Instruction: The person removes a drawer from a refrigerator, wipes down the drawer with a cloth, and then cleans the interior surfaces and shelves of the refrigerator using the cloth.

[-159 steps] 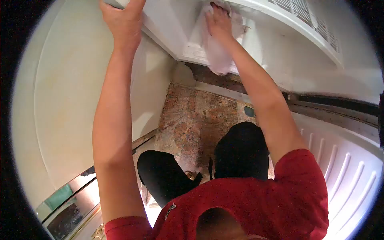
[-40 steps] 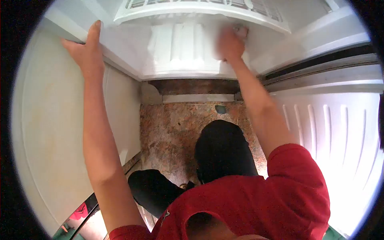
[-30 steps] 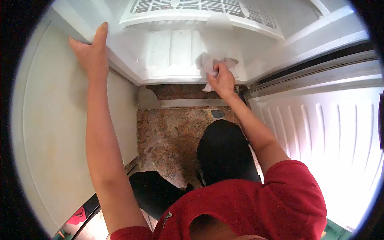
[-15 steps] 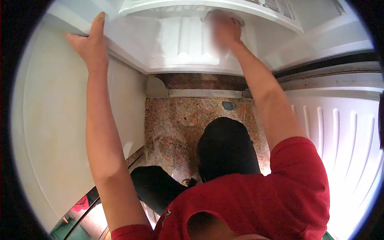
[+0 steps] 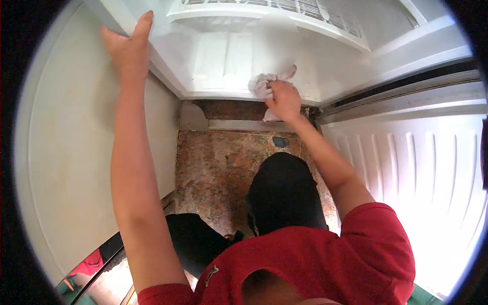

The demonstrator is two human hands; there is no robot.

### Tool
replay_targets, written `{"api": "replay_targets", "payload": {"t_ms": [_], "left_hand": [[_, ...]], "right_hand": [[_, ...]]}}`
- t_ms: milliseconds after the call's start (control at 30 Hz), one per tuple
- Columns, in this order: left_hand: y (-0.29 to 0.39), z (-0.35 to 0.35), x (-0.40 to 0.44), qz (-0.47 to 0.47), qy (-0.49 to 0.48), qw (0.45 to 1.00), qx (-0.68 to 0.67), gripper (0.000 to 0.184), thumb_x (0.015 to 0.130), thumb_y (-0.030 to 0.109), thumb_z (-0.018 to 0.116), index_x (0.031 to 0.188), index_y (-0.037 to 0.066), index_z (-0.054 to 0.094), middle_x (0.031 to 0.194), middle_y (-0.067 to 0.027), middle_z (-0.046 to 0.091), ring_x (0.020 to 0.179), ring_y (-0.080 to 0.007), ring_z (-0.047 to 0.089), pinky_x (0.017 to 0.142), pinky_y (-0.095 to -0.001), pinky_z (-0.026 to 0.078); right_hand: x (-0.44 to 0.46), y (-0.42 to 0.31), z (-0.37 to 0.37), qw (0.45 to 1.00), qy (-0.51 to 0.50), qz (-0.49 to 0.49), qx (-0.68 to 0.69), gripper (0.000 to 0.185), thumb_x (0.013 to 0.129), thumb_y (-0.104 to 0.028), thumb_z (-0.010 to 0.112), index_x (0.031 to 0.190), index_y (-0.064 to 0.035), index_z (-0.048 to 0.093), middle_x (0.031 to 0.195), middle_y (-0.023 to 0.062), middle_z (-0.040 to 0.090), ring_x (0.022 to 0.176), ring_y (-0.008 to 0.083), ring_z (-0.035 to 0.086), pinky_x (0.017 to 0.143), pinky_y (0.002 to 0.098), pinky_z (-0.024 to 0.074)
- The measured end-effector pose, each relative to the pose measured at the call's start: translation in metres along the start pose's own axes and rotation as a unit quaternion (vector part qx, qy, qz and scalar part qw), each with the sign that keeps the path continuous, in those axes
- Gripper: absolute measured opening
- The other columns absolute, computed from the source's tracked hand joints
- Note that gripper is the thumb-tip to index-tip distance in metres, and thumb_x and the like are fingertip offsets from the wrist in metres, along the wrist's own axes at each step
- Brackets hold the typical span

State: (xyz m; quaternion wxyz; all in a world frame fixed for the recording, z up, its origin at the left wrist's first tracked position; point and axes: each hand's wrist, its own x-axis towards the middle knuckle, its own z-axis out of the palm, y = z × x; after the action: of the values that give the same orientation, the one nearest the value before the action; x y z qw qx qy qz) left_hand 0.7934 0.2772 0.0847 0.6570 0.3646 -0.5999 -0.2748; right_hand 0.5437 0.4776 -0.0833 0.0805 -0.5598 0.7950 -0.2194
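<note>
A crumpled whitish cloth is bunched in my right hand, whose fingers are closed on it. Both are at the front edge of the white cabinet's floor, and a corner of the cloth hangs over that edge. On the left, my left hand rests against the cabinet's left side wall, thumb and fingers spread apart, with some of the fingers hidden. A blurred patch covers part of the cabinet's inside above the cloth.
A white slatted rack spans the top of the opening. The ribbed inner face of an open door stands at the right, a pale panel at the left. My knees are over the speckled floor.
Since half a second ago, my right hand has come from deep inside the cabinet toward its front edge with the cloth. My left hand stays at the side wall.
</note>
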Motion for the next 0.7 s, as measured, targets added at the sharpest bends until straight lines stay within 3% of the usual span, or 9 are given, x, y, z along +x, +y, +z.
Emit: {"api": "replay_targets", "payload": {"t_ms": [67, 100, 200, 300, 400, 500, 600, 633, 700], "left_hand": [[0.004, 0.001, -0.003, 0.004, 0.003, 1.0, 0.011, 0.07, 0.068, 0.028, 0.077, 0.116, -0.005, 0.039, 0.108, -0.0144, 0.053, 0.098, -0.0232, 0.052, 0.089, -0.0337, 0.04], [0.0, 0.0, -0.003, 0.012, 0.009, 1.0, 0.025, 0.071, 0.068, 0.027, 0.077, 0.118, -0.005, 0.038, 0.109, -0.0152, 0.052, 0.099, -0.0238, 0.051, 0.089, -0.0338, 0.039], [-0.011, -0.001, 0.001, 0.03, 0.016, 0.999, 0.035, 0.073, 0.068, 0.026, 0.078, 0.12, -0.006, 0.037, 0.113, -0.0167, 0.051, 0.102, -0.0248, 0.05, 0.091, -0.0339, 0.038], [-0.011, -0.002, 0.004, 0.037, 0.005, 0.999, -0.001, 0.073, 0.069, 0.025, 0.078, 0.121, -0.006, 0.037, 0.113, -0.0165, 0.05, 0.102, -0.0249, 0.049, 0.091, -0.0338, 0.038], [-0.011, 0.0, 0.003, 0.02, 0.003, 1.0, -0.011, 0.072, 0.069, 0.025, 0.077, 0.12, -0.005, 0.037, 0.113, -0.0164, 0.05, 0.102, -0.0249, 0.049, 0.091, -0.0337, 0.038], [0.0, 0.001, -0.003, 0.0, 0.0, 1.0, -0.01, 0.071, 0.069, 0.025, 0.077, 0.12, -0.005, 0.037, 0.113, -0.0162, 0.05, 0.102, -0.0248, 0.049, 0.091, -0.0339, 0.038], [-0.003, 0.004, -0.002, 0.02, 0.011, 1.0, 0.01, 0.07, 0.069, 0.024, 0.077, 0.119, -0.005, 0.037, 0.112, -0.0158, 0.05, 0.101, -0.0243, 0.05, 0.091, -0.034, 0.038], [-0.007, 0.002, -0.001, 0.018, 0.019, 0.999, 0.023, 0.069, 0.069, 0.024, 0.077, 0.118, -0.005, 0.038, 0.111, -0.0156, 0.051, 0.1, -0.0239, 0.05, 0.09, -0.0339, 0.039], [-0.013, 0.001, 0.001, 0.028, 0.026, 0.999, 0.024, 0.066, 0.069, 0.022, 0.077, 0.116, -0.004, 0.038, 0.11, -0.0152, 0.051, 0.099, -0.023, 0.05, 0.089, -0.0336, 0.039]], "right_hand": [[0.011, 0.002, -0.016, 0.923, -0.146, 0.183, 0.305, 0.03, 0.071, -0.014, 0.059, 0.1, -0.0072, 0.056, 0.094, 0.0047, 0.057, 0.088, 0.0197, 0.056, 0.073, 0.0386, 0.0453], [0.018, 0.025, -0.008, 0.856, -0.136, 0.146, 0.476, 0.033, 0.072, -0.012, 0.056, 0.105, -0.0063, 0.057, 0.094, 0.0051, 0.058, 0.082, 0.0175, 0.056, 0.072, 0.0347, 0.0475], [0.035, -0.005, -0.047, 0.674, -0.038, 0.192, 0.712, 0.039, 0.075, -0.016, 0.058, 0.112, -0.0039, 0.056, 0.099, 0.01, 0.06, 0.085, 0.021, 0.059, 0.079, 0.0353, 0.0488], [0.087, 0.017, -0.059, 0.607, -0.088, 0.181, 0.769, 0.044, 0.077, -0.02, 0.058, 0.118, -0.0041, 0.054, 0.111, 0.0107, 0.059, 0.1, 0.0223, 0.057, 0.088, 0.0362, 0.0468], [0.141, 0.037, -0.05, 0.733, -0.062, 0.118, 0.667, 0.05, 0.079, -0.027, 0.059, 0.124, -0.0077, 0.049, 0.123, 0.0106, 0.054, 0.111, 0.0273, 0.053, 0.092, 0.04, 0.0447], [0.145, 0.012, -0.04, 0.951, 0.078, 0.123, 0.272, 0.058, 0.077, -0.032, 0.062, 0.128, -0.0103, 0.045, 0.126, 0.0116, 0.051, 0.113, 0.0301, 0.05, 0.095, 0.0427, 0.0411], [0.146, -0.002, -0.029, 0.963, 0.156, 0.112, -0.19, 0.066, 0.073, -0.037, 0.065, 0.13, -0.0109, 0.042, 0.128, 0.0131, 0.049, 0.114, 0.0314, 0.047, 0.097, 0.0457, 0.0363], [0.149, 0.003, -0.009, 0.945, 0.223, 0.031, -0.239, 0.056, 0.075, -0.038, 0.061, 0.124, -0.0139, 0.048, 0.128, 0.0089, 0.049, 0.117, 0.0292, 0.044, 0.097, 0.0485, 0.0331], [0.153, 0.02, 0.02, 0.931, 0.189, -0.098, -0.297, 0.047, 0.079, -0.038, 0.057, 0.12, -0.0161, 0.052, 0.128, 0.0055, 0.049, 0.118, 0.0295, 0.044, 0.095, 0.0499, 0.0348]]}}
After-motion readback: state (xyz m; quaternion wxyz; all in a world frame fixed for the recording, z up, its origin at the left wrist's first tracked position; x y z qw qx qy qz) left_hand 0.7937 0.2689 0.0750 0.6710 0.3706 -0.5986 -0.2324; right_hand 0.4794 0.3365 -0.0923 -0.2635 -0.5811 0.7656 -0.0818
